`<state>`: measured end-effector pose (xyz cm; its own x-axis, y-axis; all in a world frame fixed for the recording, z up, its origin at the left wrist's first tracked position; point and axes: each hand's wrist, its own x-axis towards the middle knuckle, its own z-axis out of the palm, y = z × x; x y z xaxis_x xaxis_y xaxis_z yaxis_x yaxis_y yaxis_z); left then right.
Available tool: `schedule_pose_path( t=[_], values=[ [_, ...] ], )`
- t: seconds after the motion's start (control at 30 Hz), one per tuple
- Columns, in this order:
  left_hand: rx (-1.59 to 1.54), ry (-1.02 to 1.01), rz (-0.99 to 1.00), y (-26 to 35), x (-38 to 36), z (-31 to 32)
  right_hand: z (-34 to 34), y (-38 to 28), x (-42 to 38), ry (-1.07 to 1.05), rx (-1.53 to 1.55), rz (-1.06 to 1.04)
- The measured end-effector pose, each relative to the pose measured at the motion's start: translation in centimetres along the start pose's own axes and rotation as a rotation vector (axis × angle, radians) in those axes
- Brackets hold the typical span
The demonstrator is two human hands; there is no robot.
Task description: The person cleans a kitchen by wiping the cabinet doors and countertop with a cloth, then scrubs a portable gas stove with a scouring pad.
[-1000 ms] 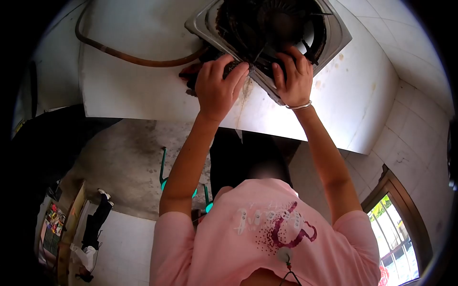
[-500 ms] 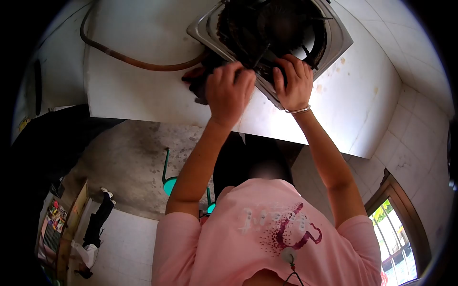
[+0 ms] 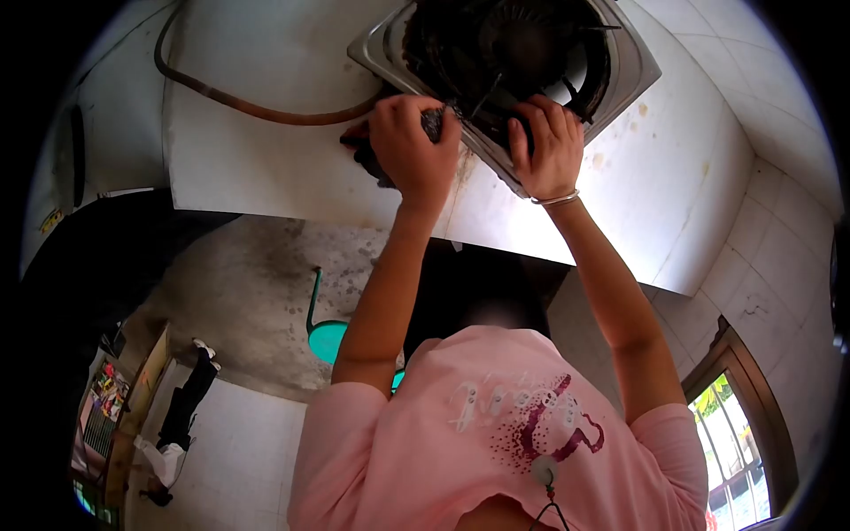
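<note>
Gripping scrubber point(image 3: 432, 124), left hand point(image 3: 409, 150); right hand point(image 3: 547, 146) fingers clamped on stove point(image 3: 624, 75) rim (white stained counter point(image 3: 292, 168), tiled walls point(image 3: 779, 257)).

White tiled walls point(image 3: 779, 265), sunlit window point(image 3: 735, 442), concrete floor point(image 3: 257, 292)

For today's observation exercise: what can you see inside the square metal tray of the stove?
Inside the stove tray sits a blackened round burner with dark grime around it. The right hand grips its near edge; the left hand holds a dark scrubber. Both hide that edge.
</note>
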<state>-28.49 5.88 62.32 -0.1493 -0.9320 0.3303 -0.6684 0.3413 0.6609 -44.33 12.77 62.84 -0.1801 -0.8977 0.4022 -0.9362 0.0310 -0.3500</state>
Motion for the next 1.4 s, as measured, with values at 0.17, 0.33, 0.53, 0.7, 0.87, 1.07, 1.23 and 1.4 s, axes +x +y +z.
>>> schedule_pose_path(
  t=[0.17, 0.33, 0.53, 0.7, 0.87, 1.07, 1.23, 1.4],
  values=[
    [-0.144, 0.015, -0.157, 1.4, -2.4, 0.5, 0.1, 0.0, -0.1, 0.014, 0.004, 0.001],
    [-0.136, 0.027, -0.056, 1.0, -2.3, 0.8, 0.2, 0.1, -0.3, 0.004, -0.004, -0.002],
    [-0.01, 0.186, -0.075, -2.1, 3.3, 1.0, 0.2, 0.1, -0.1, 0.022, -0.011, -0.009],
    [-0.024, 0.23, -0.087, -2.1, 2.7, 1.3, 0.3, 0.2, -0.2, 0.028, -0.01, -0.005],
    [-0.151, -0.009, 0.016, 3.8, -6.0, 1.4, 0.4, 0.1, -0.2, 0.026, -0.011, -0.003],
    [-0.062, 0.094, -0.011, -0.2, -2.2, 1.3, 0.2, 0.2, -0.3, -0.004, -0.011, -0.011],
    [0.059, 0.232, 0.036, -4.5, 5.5, 1.1, 0.3, 0.2, -0.2, 0.005, -0.033, -0.023],
    [0.16, 0.22, 0.029, -3.5, 5.0, 0.6, 0.2, 0.1, -0.1, -0.006, -0.021, -0.001]
  ],
)
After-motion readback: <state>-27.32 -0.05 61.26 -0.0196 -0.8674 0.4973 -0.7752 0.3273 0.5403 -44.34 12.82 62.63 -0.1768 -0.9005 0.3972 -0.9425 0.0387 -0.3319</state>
